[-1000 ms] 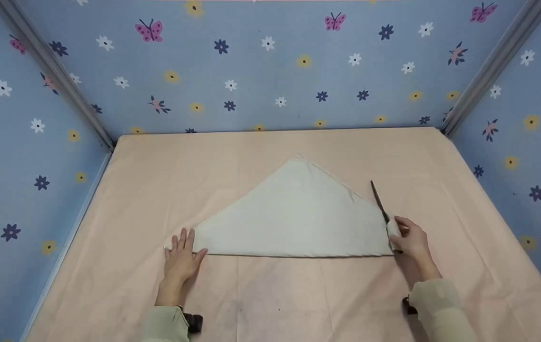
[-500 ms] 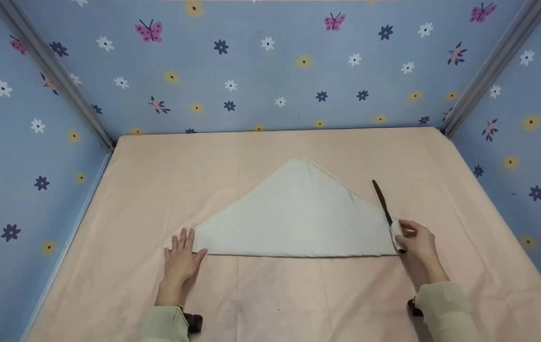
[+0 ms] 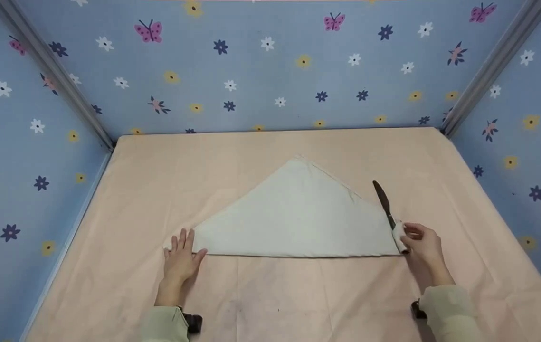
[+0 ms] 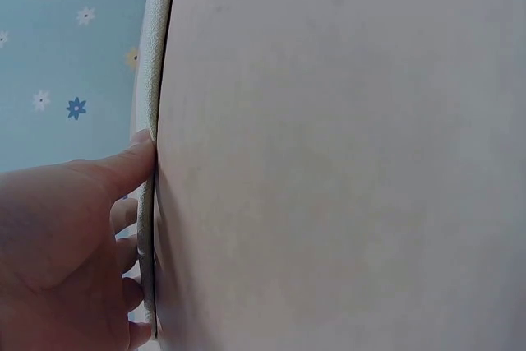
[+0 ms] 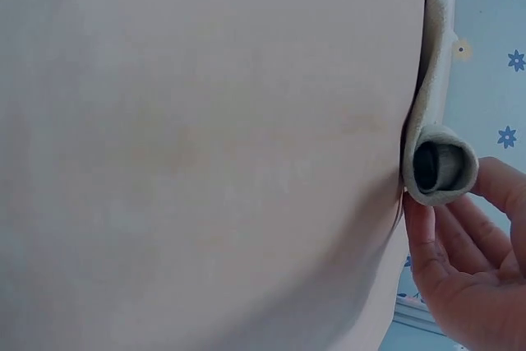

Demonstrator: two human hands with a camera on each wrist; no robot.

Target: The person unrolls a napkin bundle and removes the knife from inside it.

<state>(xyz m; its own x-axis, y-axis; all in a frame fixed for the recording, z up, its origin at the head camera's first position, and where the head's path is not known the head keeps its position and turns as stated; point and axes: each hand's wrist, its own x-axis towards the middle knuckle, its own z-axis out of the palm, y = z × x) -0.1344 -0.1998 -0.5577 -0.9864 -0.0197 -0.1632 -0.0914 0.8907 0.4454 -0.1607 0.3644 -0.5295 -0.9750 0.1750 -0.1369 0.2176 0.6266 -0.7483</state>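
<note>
A pale green-white cloth napkin [image 3: 289, 218], folded to a wide triangle, lies flat with its point away from me. Its right corner is rolled round the handle end of a dark table knife [image 3: 381, 195], whose blade sticks out past the roll. My right hand [image 3: 426, 247] pinches this roll between thumb and fingers; in the right wrist view the rolled cloth [image 5: 440, 172] shows its spiral end with a dark core. Fingers spread, my left hand [image 3: 181, 259] rests on the napkin's left corner. The left wrist view shows its thumb along the napkin's folded edge [image 4: 152, 71].
A peach cloth [image 3: 261, 294] with creases covers the table. Blue panels [image 3: 251, 71] with flowers and butterflies stand behind and at both sides, joined by grey posts [image 3: 493, 71]. Each wrist wears a black device [image 3: 194, 324].
My right hand has shifted to the right with the roll and knife, and more flat napkin shows beside the roll. The knife's blade has turned its broad side up. My left hand stays put.
</note>
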